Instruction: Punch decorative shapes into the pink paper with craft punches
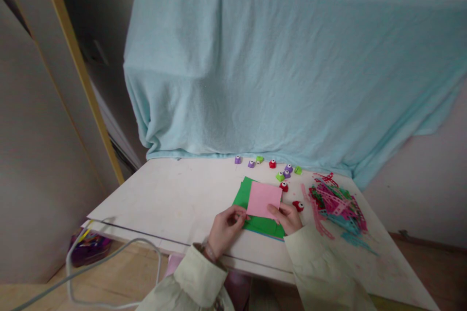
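Draped across the back wall, a pale turquoise cloth hangs down to the rear edge of a white table. A cabinet door with a yellow edge stands at the left, and a grey cable loops over the wooden floor below the table front.

On the table, right of centre, lies a heap of punched paper strips in pink, green and blue. Left of that heap sits a green sheet, with a blue edge showing beneath it. A pink square of paper is held over the green sheet by its lower corners. Left hand: thumb and fingertips pinching the lower left corner of the pink square. Right hand: fingers curled, pinching the lower right corner. Both sleeves are cream.

Small craft punches in purple, green and red are scattered behind the sheets, one red punch just beside the right hand
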`<act>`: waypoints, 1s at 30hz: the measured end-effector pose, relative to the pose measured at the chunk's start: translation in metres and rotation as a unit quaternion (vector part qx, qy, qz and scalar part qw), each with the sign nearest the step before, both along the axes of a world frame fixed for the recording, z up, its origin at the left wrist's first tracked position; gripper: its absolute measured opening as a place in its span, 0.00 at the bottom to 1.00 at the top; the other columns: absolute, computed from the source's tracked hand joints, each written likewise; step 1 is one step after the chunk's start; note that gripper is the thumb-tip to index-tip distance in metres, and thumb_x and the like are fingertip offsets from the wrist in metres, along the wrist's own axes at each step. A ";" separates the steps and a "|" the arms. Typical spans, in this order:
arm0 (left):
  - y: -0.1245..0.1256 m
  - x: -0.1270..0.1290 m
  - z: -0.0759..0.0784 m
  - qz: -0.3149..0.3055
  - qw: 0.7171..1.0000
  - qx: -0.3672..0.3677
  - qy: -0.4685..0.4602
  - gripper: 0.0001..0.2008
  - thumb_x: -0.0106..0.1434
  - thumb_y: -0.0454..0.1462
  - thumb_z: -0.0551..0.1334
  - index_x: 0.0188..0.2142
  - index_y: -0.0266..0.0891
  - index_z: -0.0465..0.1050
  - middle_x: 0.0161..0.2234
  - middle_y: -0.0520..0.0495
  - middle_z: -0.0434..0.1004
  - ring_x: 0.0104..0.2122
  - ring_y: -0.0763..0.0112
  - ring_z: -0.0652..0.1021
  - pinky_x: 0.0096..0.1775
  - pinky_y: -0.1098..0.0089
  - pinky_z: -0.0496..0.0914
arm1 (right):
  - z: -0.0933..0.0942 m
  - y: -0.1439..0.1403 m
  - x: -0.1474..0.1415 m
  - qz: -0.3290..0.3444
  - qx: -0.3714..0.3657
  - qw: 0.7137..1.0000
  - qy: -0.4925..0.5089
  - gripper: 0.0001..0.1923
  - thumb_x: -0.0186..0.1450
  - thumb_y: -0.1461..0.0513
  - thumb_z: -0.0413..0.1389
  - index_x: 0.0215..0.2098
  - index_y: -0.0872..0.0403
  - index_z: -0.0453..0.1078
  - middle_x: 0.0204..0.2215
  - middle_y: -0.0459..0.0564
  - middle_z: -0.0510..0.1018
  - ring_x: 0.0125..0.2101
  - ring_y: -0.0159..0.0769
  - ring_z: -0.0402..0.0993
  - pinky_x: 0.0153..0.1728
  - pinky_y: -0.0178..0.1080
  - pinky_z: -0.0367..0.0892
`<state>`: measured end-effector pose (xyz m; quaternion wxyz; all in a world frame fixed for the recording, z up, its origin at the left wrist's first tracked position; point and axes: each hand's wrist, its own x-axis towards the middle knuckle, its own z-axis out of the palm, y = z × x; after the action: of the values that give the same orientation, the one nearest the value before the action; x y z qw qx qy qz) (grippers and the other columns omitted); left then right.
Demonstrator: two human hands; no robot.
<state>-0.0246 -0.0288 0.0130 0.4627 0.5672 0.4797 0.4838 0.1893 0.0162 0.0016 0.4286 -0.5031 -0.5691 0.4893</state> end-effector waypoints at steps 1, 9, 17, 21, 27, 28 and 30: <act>0.000 0.000 -0.001 0.000 1.000 0.000 0.002 0.11 0.60 0.42 0.58 0.34 0.37 0.74 0.31 0.47 0.77 0.31 0.70 0.75 0.34 0.73 0.68 | 0.000 0.000 0.000 0.000 -0.001 1.000 0.001 0.21 0.52 0.45 0.60 0.20 0.55 0.67 0.12 0.41 0.60 0.15 0.28 0.55 0.16 0.33 0.49; 0.000 0.003 -0.006 0.019 0.999 -0.015 0.032 0.12 0.58 0.44 0.60 0.35 0.37 0.73 0.29 0.49 0.76 0.25 0.73 0.72 0.28 0.75 0.65 | 0.006 -0.001 -0.001 -0.011 -0.002 1.000 -0.011 0.23 0.50 0.44 0.60 0.17 0.55 0.65 0.12 0.42 0.62 0.16 0.28 0.56 0.16 0.33 0.51; -0.001 0.003 -0.005 0.012 1.000 -0.005 0.016 0.11 0.58 0.43 0.60 0.34 0.37 0.72 0.29 0.50 0.75 0.25 0.75 0.71 0.27 0.76 0.64 | 0.004 0.001 0.000 -0.007 -0.004 1.000 -0.008 0.21 0.51 0.46 0.61 0.19 0.56 0.68 0.13 0.46 0.64 0.17 0.31 0.58 0.17 0.35 0.54; -0.001 0.002 -0.003 0.013 1.000 -0.010 0.010 0.11 0.58 0.43 0.60 0.33 0.37 0.72 0.28 0.50 0.74 0.25 0.75 0.70 0.27 0.76 0.64 | 0.005 0.000 0.000 -0.003 0.003 1.000 -0.010 0.20 0.51 0.48 0.61 0.18 0.55 0.67 0.13 0.44 0.63 0.17 0.30 0.57 0.18 0.34 0.54; -0.001 0.001 -0.001 0.019 1.000 -0.007 0.004 0.09 0.58 0.42 0.60 0.31 0.37 0.71 0.27 0.51 0.72 0.25 0.75 0.70 0.28 0.76 0.63 | 0.010 -0.003 0.000 -0.001 0.001 1.000 -0.015 0.21 0.52 0.46 0.60 0.20 0.56 0.69 0.13 0.43 0.63 0.17 0.29 0.58 0.18 0.33 0.54; -0.001 0.001 -0.001 0.016 1.000 -0.004 0.003 0.08 0.58 0.41 0.60 0.31 0.37 0.71 0.28 0.51 0.72 0.26 0.75 0.70 0.28 0.76 0.63 | 0.010 -0.003 0.000 0.001 0.002 1.000 -0.014 0.21 0.52 0.46 0.60 0.20 0.56 0.69 0.14 0.43 0.63 0.17 0.29 0.57 0.18 0.33 0.53; -0.001 0.001 0.000 0.008 1.000 0.000 0.004 0.07 0.58 0.39 0.59 0.32 0.37 0.70 0.28 0.51 0.72 0.26 0.75 0.70 0.29 0.76 0.63 | 0.009 -0.003 0.001 0.005 0.006 1.000 -0.012 0.20 0.53 0.47 0.60 0.20 0.56 0.68 0.14 0.42 0.63 0.17 0.29 0.57 0.19 0.33 0.52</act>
<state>-0.0235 -0.0301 0.0134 0.4566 0.5651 0.4866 0.4852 0.1899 0.0136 0.0104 0.4223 -0.5030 -0.5797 0.4822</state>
